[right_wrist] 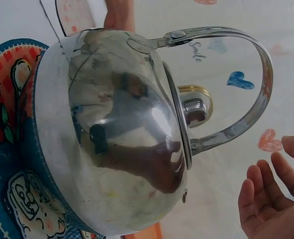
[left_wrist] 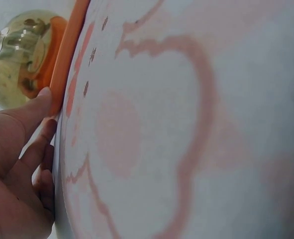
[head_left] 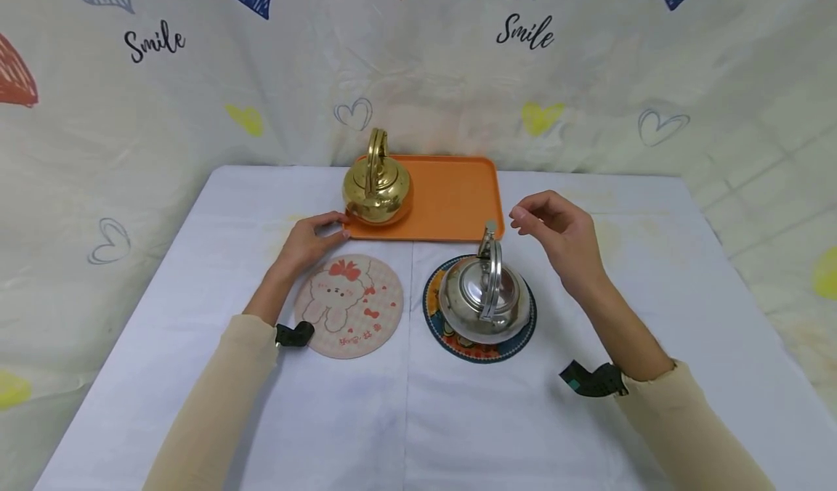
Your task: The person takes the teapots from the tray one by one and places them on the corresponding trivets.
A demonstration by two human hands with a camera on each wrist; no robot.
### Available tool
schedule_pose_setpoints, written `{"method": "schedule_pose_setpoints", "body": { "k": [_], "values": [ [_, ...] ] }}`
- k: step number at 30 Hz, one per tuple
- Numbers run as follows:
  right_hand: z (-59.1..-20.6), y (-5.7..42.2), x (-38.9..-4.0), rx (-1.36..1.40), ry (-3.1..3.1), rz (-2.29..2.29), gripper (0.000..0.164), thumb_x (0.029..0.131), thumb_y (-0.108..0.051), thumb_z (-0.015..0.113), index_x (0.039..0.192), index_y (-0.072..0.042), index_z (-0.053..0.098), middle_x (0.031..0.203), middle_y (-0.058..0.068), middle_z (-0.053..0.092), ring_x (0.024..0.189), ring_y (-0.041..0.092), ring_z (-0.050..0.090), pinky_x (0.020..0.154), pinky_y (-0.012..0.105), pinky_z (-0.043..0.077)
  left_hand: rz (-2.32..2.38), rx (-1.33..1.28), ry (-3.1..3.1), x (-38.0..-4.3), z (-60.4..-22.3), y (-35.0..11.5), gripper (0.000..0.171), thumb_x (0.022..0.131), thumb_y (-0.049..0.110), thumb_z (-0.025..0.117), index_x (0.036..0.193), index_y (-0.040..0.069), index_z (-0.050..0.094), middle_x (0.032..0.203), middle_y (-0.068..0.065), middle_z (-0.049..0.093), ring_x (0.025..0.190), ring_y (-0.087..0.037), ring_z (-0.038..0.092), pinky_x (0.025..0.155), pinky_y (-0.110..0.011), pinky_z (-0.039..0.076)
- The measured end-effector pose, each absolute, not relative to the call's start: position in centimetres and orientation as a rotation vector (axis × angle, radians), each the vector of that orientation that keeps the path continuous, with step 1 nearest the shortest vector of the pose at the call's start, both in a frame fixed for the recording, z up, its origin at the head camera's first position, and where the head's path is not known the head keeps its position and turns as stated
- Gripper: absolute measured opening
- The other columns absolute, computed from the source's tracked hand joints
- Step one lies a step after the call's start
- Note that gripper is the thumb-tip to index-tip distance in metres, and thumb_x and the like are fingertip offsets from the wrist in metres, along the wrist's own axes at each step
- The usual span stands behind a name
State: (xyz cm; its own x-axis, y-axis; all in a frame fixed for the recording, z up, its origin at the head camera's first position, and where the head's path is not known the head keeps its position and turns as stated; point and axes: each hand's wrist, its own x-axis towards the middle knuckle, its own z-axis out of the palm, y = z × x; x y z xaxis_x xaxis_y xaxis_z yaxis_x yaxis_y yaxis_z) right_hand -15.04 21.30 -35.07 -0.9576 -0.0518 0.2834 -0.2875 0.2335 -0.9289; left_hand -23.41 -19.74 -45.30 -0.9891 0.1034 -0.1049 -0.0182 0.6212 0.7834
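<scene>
Closest to the head camera: beige left sleeve (head_left: pixel 216 404) and right sleeve (head_left: pixel 693 425), both coming in over the near side of the table (head_left: pixel 360 433), each with a black wrist device, left one (head_left: pixel 294 334) and right one (head_left: pixel 595 379).

Left hand (head_left: pixel 309 244): pinching the orange tray (head_left: pixel 451 193) at its front left corner; thumb tip on the rim, fingers against the outer side, per left wrist view. Right hand (head_left: pixel 562 238): free, holds nothing, fingers loosely bent, in the air just beyond the tray's front right corner, near the silver kettle (head_left: pixel 467 315) but apart from its handle (head_left: pixel 493 280); right wrist view also shows the gap.

Tray lies along the table's back edge, roughly mid-width. Gold kettle (head_left: pixel 377 192) stands upright at the tray's left end, near the pinched corner, handle (head_left: pixel 375 160) up. Silver kettle is upright too, handle raised, lid knob (right_wrist: pixel 195 110) visible from the right wrist; stands on a round mat with a dark blue border (head_left: pixel 484 354), in front of the tray's front right corner. Pink round mat (head_left: pixel 349 309) with rabbit print lies in front of the front left corner, next to the left forearm (head_left: pixel 269 291). Behind the table's back edge: pale backdrop (head_left: pixel 445 62), hearts and "Smile" lettering.
</scene>
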Motion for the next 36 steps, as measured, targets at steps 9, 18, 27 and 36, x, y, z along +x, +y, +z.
{"method": "schedule_pose_setpoints", "body": {
  "k": [9, 18, 27, 36],
  "values": [
    [-33.8, 20.9, -16.3, 0.391, -2.357, 1.835, 0.016, 0.101, -0.019, 0.069, 0.108, -0.005, 0.070, 0.102, -0.002, 0.067, 0.090, 0.016, 0.063, 0.082, 0.018, 0.058, 1.307, 0.074, 2.700, -23.3, -45.2, -19.7, 0.036, 0.100, 0.028, 0.071, 0.133, 0.014, 0.070, 0.151, -0.009, 0.060, 0.154, -0.030, 0.042, 0.131, -0.050, 0.029],
    [-33.8, 20.8, -17.6, 0.449, -2.364, 1.826, 0.018, 0.101, -0.017, 0.068, 0.111, -0.002, 0.069, 0.103, -0.004, 0.068, 0.092, 0.013, 0.064, 0.083, 0.018, 0.057, 1.303, 0.090, 2.704, -23.2, -45.0, -19.7, 0.037, 0.100, 0.028, 0.071, 0.134, 0.014, 0.069, 0.151, -0.010, 0.060, 0.154, -0.030, 0.042, 0.131, -0.050, 0.029],
    [-33.2, 20.7, -18.6, 0.480, -2.425, 1.832, 0.022, 0.102, -0.018, 0.068, 0.117, -0.002, 0.068, 0.106, -0.005, 0.069, 0.096, 0.011, 0.067, 0.087, 0.017, 0.058, 1.326, 0.107, 2.696, -23.0, -45.0, -19.7, 0.036, 0.101, 0.027, 0.071, 0.134, 0.013, 0.069, 0.150, -0.010, 0.061, 0.154, -0.030, 0.042, 0.131, -0.050, 0.029],
    [-33.0, 20.4, -19.5, 0.493, -2.446, 1.851, 0.023, 0.102, -0.017, 0.068, 0.119, -0.001, 0.068, 0.112, 0.003, 0.071, 0.102, 0.013, 0.070, 0.089, 0.017, 0.059, 1.324, 0.109, 2.702, -23.1, -45.0, -19.8, 0.037, 0.100, 0.029, 0.072, 0.133, 0.014, 0.069, 0.150, -0.009, 0.061, 0.154, -0.030, 0.042, 0.131, -0.050, 0.029]
  ]
}}
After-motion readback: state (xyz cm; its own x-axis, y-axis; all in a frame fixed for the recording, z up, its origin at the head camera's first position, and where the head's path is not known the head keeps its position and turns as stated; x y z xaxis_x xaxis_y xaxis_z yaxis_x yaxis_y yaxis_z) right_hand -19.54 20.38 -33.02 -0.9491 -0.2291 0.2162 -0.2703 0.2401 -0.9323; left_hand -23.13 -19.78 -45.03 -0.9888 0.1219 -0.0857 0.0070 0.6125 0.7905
